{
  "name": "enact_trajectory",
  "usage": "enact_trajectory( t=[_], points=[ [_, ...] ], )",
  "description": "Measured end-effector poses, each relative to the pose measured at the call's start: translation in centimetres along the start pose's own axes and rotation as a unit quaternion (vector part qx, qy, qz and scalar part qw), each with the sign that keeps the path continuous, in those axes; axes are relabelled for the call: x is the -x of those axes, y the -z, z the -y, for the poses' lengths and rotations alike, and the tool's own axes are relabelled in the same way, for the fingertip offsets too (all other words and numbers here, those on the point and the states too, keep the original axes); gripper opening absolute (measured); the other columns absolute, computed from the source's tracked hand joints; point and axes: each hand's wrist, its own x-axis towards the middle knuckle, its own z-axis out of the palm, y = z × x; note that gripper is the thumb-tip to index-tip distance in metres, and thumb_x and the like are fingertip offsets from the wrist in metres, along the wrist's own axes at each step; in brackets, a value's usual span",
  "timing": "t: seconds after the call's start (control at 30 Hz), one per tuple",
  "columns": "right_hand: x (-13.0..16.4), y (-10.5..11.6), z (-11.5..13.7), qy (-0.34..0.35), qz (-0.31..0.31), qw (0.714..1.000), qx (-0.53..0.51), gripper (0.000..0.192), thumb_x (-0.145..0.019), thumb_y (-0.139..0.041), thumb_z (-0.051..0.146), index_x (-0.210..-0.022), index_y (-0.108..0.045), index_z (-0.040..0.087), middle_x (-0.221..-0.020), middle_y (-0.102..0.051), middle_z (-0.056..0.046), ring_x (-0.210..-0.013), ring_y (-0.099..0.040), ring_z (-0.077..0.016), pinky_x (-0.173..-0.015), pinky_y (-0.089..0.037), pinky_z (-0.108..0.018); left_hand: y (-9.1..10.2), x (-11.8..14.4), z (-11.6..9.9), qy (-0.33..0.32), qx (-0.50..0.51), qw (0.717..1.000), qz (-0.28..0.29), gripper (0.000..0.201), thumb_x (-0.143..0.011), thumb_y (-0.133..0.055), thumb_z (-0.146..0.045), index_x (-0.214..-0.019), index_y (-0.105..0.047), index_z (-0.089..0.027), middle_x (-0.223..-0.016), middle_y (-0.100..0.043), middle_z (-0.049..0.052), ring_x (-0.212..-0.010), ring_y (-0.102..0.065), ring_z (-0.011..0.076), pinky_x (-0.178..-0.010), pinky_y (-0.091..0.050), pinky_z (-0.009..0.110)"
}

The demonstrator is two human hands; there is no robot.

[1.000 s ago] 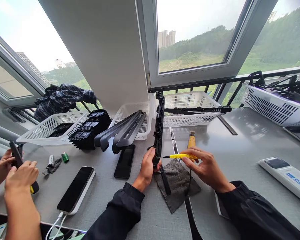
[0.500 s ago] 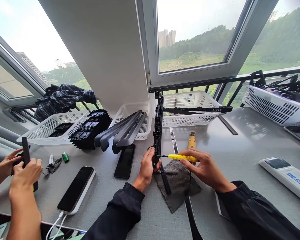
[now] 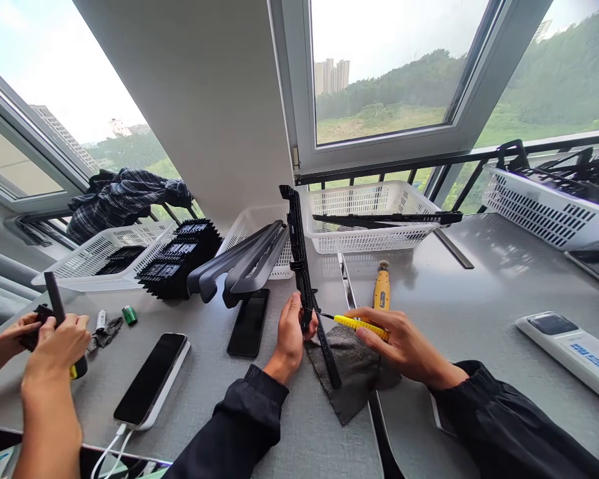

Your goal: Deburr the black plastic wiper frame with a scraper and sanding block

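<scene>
The grey, fabric-textured bench (image 3: pixel 484 319) carries everything, running up to the window railing. At its far side sits a white perforated plastic basket (image 3: pixel 359 242), with long black pieces laid across it, perhaps because they are too long to lie flat inside. Left of that basket's near corner, a long black ribbed plastic strip (image 3: pixel 298 246) is held up off the bench, steeply tilted with its lower end nearest the person, presumably to bring that end within easy reach. A dark grey cloth (image 3: pixel 349 397) lies beneath the work, a narrow black bar (image 3: pixel 329 359) resting partly on it; it may serve to protect the surface. The left hand (image 3: pixel 288 339) has its grip clamped around the strip's lower end — likely to steady it. The right hand (image 3: pixel 404 342) pinches a slim yellow-handled tool (image 3: pixel 362 326), pen-like, which suggests fine control. Its thin dark tip points at the strip — whether they touch, I cannot tell.
</scene>
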Motion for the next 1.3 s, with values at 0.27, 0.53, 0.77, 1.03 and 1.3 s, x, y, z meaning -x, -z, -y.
enact_trajectory(
  t=[0.27,0.53,0.77,1.03,1.3],
  points=[
    [-0.02,0.0,0.16,0.004,-0.009,1.0,-0.005,0.03,-0.106,-0.054,0.039,-0.117,-0.077,0.023,-0.104,-0.084,-0.007,-0.089,-0.079,-0.0222,-0.081,-0.06,-0.03,0.06,-0.14,0.09,-0.006,0.006,1.0,0.007,0.065,-0.081,-0.068,-0.083,-0.07,-0.052,-0.021,-0.049,-0.049,-0.004,-0.043,-0.038,0.0077,-0.044,-0.025,0.021],
    [0.0,-0.08,0.05,0.002,-0.008,1.0,0.0,0.029,-0.106,-0.054,0.038,-0.117,-0.077,0.023,-0.106,-0.084,-0.006,-0.09,-0.079,-0.0217,-0.084,-0.059,-0.03,-0.02,-0.03,0.08,0.003,-0.002,1.0,-0.019,0.068,-0.077,-0.069,-0.086,-0.073,-0.057,-0.019,-0.053,-0.054,-0.003,-0.047,-0.043,0.0084,-0.045,-0.03,0.02],
    [-0.14,-0.06,0.26,-0.002,-0.006,1.0,-0.001,0.029,-0.106,-0.055,0.038,-0.116,-0.078,0.024,-0.107,-0.084,-0.006,-0.091,-0.079,-0.0223,-0.082,-0.06,-0.029,0.04,0.05,0.08,-0.01,-0.016,1.0,-0.015,0.062,-0.084,-0.068,-0.081,-0.075,-0.054,-0.021,-0.055,-0.057,-0.002,-0.047,-0.045,0.0096,-0.045,-0.029,0.021],
    [0.15,-0.35,-0.28,-0.001,-0.003,1.0,-0.004,0.031,-0.107,-0.053,0.04,-0.121,-0.076,0.025,-0.109,-0.084,-0.007,-0.094,-0.079,-0.023,-0.084,-0.06,-0.031,0.05,-0.07,0.2,-0.002,-0.016,1.0,-0.025,0.063,-0.08,-0.07,-0.083,-0.079,-0.054,-0.021,-0.055,-0.058,-0.003,-0.048,-0.048,0.0098,-0.046,-0.03,0.02],
    [-0.03,-0.26,-0.07,-0.011,0.001,1.0,0.004,0.029,-0.106,-0.052,0.036,-0.119,-0.076,0.025,-0.108,-0.084,-0.005,-0.095,-0.079,-0.0225,-0.084,-0.058,-0.031,-0.07,0.04,0.07,-0.01,-0.021,1.0,-0.014,0.064,-0.081,-0.069,-0.083,-0.077,-0.049,-0.022,-0.056,-0.058,-0.003,-0.048,-0.045,0.009,-0.046,-0.028,0.019]
  ],
)
